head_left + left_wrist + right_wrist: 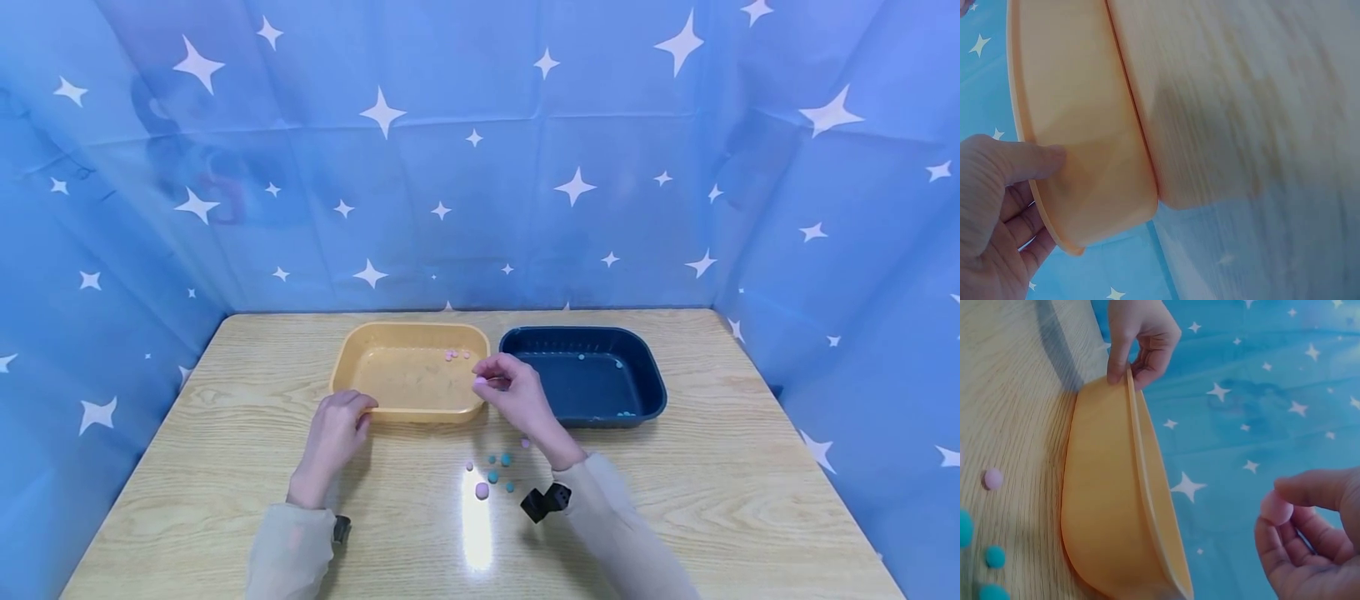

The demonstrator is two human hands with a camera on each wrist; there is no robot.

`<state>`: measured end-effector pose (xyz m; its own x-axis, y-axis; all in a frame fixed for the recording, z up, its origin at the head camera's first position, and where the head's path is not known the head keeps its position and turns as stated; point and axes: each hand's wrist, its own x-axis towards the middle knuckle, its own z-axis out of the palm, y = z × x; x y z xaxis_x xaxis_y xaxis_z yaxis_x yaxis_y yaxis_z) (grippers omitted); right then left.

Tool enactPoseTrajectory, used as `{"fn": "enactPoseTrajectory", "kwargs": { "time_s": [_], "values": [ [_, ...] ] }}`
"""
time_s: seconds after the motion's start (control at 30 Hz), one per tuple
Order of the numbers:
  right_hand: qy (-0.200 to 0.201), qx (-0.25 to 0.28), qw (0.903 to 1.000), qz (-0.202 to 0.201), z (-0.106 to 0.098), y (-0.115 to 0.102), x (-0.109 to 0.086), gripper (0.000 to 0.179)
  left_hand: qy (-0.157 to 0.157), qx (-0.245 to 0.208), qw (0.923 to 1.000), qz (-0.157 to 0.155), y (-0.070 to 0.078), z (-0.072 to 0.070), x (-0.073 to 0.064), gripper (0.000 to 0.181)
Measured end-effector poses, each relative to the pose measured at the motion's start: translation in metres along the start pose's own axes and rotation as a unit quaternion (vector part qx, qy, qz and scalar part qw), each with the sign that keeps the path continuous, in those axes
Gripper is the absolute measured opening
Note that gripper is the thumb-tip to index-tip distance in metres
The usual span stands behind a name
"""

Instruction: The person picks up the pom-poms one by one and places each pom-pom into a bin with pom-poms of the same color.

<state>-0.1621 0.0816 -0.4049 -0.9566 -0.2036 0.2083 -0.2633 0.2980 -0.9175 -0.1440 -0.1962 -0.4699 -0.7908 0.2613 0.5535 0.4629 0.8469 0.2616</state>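
Observation:
A pink pom-pom ball [1277,508] is pinched between thumb and fingers of my right hand [517,392], over the right rim of the yellow-orange bin [408,415]. My left hand [337,429] grips that bin's front-left rim, thumb on the outer wall and fingers curled inside, as the left wrist view shows. Several small pink balls [454,354] lie in the bin's far right part. Beside it stands a dark blue bin [600,422] holding several small teal balls [626,414].
Loose teal balls [492,477] and pink balls [482,491] lie on the wooden table [405,517] in front of the bins. A blue star-patterned curtain [480,183] hangs behind the table and along both sides.

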Motion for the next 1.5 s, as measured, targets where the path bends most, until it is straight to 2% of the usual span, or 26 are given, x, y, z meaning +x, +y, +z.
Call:
{"fn": "enactPoseTrajectory", "kwargs": {
  "time_s": [0.3, 0.4, 0.57, 0.7, 0.93, 1.1, 1.3, 1.5],
  "values": [
    [-0.012, 0.051, 0.9986, -0.005, 0.013, 0.001, 0.012, 0.018, -0.003, -0.003, 1.0000, -0.003, 0.001, 0.000, 0.000, 0.021],
    [-0.025, 0.061, 0.9978, -0.004, 0.016, -0.009, 0.013, 0.017, -0.001, -0.004, 1.0000, -0.002, 0.000, 0.000, 0.000, 0.021],
    [-0.043, 0.075, 0.9958, -0.028, 0.019, -0.027, 0.014, 0.015, 0.007, -0.002, 1.0000, 0.003, 0.000, 0.000, 0.000, 0.021],
    [-0.040, 0.081, 0.9954, -0.032, 0.024, -0.025, 0.018, 0.015, 0.013, -0.003, 0.9999, 0.006, 0.000, 0.000, 0.000, 0.021],
    [-0.015, 0.073, 0.9972, -0.013, 0.044, 0.009, 0.040, 0.016, 0.017, -0.002, 0.9998, 0.010, 0.000, 0.000, 0.000, 0.021],
    [0.004, 0.059, 0.9982, -0.003, 0.050, 0.010, 0.048, 0.012, 0.014, 0.000, 0.9999, 0.010, 0.000, -0.001, 0.000, 0.021],
    [0.017, 0.048, 0.9981, 0.035, 0.055, 0.011, 0.055, 0.011, 0.011, 0.001, 0.9999, 0.008, 0.000, -0.001, 0.000, 0.020],
    [0.033, 0.061, 0.9947, 0.076, 0.060, 0.013, 0.062, 0.012, 0.005, -0.001, 1.0000, 0.002, 0.001, -0.002, 0.001, 0.020]
  ]
}}
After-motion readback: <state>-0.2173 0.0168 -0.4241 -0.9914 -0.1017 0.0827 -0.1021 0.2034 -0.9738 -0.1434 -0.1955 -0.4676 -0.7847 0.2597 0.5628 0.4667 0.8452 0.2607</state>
